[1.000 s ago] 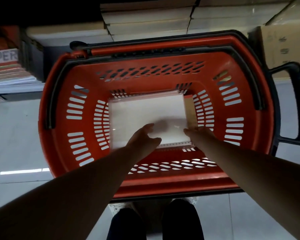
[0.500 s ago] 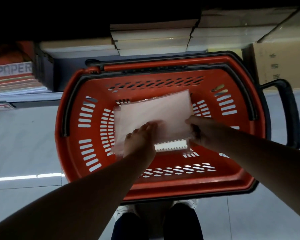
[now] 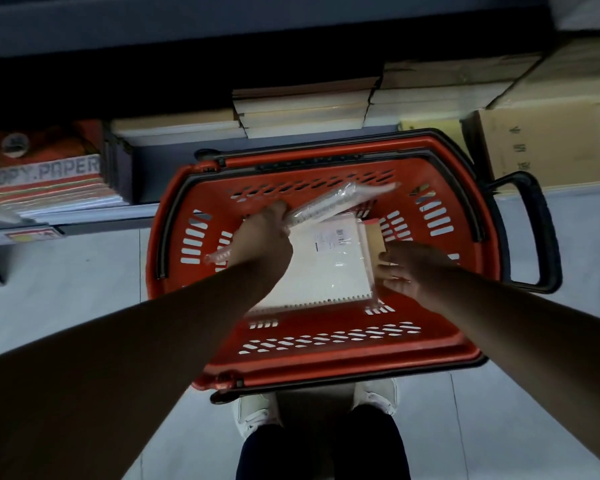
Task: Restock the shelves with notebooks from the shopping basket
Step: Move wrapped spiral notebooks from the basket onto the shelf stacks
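A red shopping basket (image 3: 326, 362) with black handles stands on the floor in front of my feet. My left hand (image 3: 262, 240) is shut on a plastic-wrapped spiral notebook (image 3: 329, 202), held edge-on and tilted above the basket's far side. Another white wrapped notebook (image 3: 329, 268) lies flat on the basket's bottom, with a brown notebook (image 3: 374, 237) at its right. My right hand (image 3: 404, 268) reaches to the right edge of the white notebook, fingers curled at it; whether it grips it I cannot tell.
A low shelf (image 3: 94, 223) runs behind the basket. It carries copy paper packs (image 3: 49, 181) at left and stacks of pale notebooks (image 3: 302, 112) in the middle. A cardboard box (image 3: 548, 143) stands at right. Grey floor tiles lie on both sides.
My left hand has lifted the top notebook out of the basket and turned it on edge, toward the shelf. My right hand let go of it and dropped to the notebooks below.
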The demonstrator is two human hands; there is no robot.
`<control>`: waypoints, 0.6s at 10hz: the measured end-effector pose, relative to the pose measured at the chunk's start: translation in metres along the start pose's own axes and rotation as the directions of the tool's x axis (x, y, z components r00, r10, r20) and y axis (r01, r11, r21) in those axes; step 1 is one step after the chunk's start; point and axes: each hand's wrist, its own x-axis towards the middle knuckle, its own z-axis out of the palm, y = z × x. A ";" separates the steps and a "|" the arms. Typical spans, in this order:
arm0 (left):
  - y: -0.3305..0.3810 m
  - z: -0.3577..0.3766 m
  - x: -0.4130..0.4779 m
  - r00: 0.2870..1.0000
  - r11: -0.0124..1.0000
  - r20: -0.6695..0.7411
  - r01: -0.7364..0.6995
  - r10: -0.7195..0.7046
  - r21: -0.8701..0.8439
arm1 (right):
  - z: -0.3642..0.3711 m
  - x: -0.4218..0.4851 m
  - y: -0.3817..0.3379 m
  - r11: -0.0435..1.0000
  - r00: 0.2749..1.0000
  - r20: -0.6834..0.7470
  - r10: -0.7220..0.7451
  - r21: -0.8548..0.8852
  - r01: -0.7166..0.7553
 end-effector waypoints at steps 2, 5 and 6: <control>0.034 -0.042 -0.024 0.995 0.965 0.061 0.095 -0.083 -0.243 | -0.014 -0.031 -0.021 0.995 0.997 -0.055 -0.057 -0.083 0.053; 0.085 -0.113 -0.069 0.973 0.849 0.157 0.224 -0.168 -0.479 | -0.039 -0.106 -0.054 0.972 0.978 0.069 -0.197 -0.116 0.204; 0.099 -0.138 -0.077 0.967 0.796 0.167 0.255 -0.195 -0.549 | -0.043 -0.135 -0.063 0.959 0.959 0.127 -0.253 -0.096 0.265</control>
